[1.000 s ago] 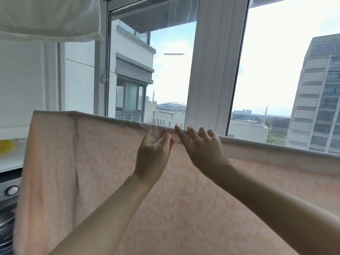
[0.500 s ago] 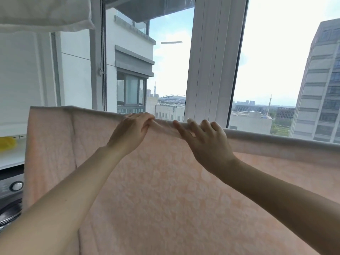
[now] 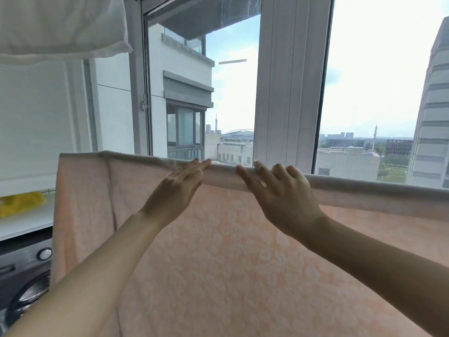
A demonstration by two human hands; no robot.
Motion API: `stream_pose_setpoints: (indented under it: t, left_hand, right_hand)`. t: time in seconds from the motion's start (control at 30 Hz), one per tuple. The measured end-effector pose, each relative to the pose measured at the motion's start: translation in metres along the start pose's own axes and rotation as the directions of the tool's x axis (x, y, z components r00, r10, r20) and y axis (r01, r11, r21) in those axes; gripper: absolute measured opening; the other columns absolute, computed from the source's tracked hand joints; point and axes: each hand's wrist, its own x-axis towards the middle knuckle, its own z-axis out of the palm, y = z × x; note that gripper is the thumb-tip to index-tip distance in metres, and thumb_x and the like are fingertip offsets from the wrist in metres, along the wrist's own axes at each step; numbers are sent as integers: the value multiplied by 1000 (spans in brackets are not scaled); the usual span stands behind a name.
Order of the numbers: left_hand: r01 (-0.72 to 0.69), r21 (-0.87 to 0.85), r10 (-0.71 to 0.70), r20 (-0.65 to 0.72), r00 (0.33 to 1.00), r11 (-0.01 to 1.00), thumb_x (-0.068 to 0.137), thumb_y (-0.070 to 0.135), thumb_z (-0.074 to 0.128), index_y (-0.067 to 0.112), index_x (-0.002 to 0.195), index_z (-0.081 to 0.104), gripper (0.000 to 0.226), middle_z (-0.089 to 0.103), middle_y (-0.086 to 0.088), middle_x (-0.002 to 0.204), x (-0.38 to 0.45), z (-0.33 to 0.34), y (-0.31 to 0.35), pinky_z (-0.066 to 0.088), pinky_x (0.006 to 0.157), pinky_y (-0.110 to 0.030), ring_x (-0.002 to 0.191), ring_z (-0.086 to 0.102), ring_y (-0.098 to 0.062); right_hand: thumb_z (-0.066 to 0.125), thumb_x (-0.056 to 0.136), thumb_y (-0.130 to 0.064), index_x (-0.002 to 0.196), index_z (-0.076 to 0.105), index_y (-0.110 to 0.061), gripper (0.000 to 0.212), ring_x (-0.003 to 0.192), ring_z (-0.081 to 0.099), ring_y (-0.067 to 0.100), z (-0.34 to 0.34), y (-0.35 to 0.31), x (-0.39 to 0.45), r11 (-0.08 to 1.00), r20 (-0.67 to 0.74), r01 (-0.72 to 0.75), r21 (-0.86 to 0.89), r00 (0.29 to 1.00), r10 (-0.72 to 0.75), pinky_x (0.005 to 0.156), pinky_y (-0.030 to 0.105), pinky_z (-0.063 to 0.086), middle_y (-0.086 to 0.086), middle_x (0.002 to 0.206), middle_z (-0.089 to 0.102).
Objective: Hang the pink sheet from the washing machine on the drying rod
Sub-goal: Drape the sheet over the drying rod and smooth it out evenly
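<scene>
- Pink sheet (image 3: 243, 251) now drapes over the rod; the left hand (image 3: 175, 190) has let go, fingers straight and flat.
- Right hand (image 3: 281, 193) presses spread fingers on the fold: smoothing remains.

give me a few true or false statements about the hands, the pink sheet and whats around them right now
1. The pink sheet is draped over the rod. True.
2. The left hand lies flat on the sheet's top fold, fingers straight. True.
3. The right hand hangs away from the sheet. False: it rests on the top fold.
4. A washing machine shows at lower left. True.
5. The yellow cloth hangs on the rod. False: it lies on a white shelf.
</scene>
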Motion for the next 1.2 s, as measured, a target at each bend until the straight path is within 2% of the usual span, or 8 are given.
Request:
stream_pose_setpoints:
  t: [0.13,0.23,0.57,0.7,0.8,0.9,1.03,1.2]
  left_hand:
    - [59,22,-57,-86,995,998,97,12,52,13,107,50,10,54,-9,139,2,6,-1,50,96,-55,131,47,-30]
    - [69,26,-66,-119,991,997,98,16,48,14,103,46,5,55,-11,138,1,7,0,50,96,-54,131,48,-31]
    - [113,76,-97,-193,976,991,99,24,45,4,108,58,26,59,-11,134,0,15,-1,52,96,-47,126,54,-27]
    - [136,61,-120,-221,968,989,98,26,45,2,116,60,33,58,-9,135,-1,18,1,53,95,-47,125,54,-26]
    - [152,24,-140,-268,953,988,96,24,49,2,112,63,30,62,-9,130,0,20,3,56,90,-48,121,58,-26]
    - [151,-46,-157,-347,925,988,94,20,54,2,99,64,22,67,-11,121,0,22,4,59,83,-42,111,65,-26]
    - [147,-63,-160,-420,894,987,90,13,61,-1,97,65,17,71,-12,109,-1,24,3,57,79,-30,98,70,-24]
    - [133,-58,-145,-444,884,989,90,18,63,1,97,67,20,73,-10,104,1,25,0,59,75,-32,94,71,-22]
  right_hand:
    - [64,84,-12,138,49,-9,57,107,59,38,2,-6,3,1000,-13,8,24,1000,-7,83,46,50,20,137,52]
    - [65,83,-13,139,48,-8,59,114,55,40,2,-11,8,999,15,3,35,1000,-3,88,48,49,20,139,50]
    - [68,81,-22,136,50,-3,60,117,56,39,9,-44,41,995,128,-41,92,991,29,93,48,48,21,136,53]
    - [68,82,-24,142,40,0,70,119,54,38,13,-51,52,998,194,-37,55,981,25,95,47,46,21,141,48]
    - [54,94,-21,150,16,1,70,121,52,37,14,-53,63,1000,248,3,19,969,-7,96,44,45,22,147,39]
    - [41,100,-16,150,5,0,65,95,60,28,17,-55,73,1000,188,16,-10,982,-14,77,35,48,15,120,56]
    - [36,99,-20,150,17,-4,57,81,62,22,21,-64,79,995,172,1,-97,985,16,67,31,46,7,102,63]
    - [43,86,-21,138,50,-12,53,67,63,19,32,-75,86,989,86,-51,-141,994,64,63,31,50,0,82,67]
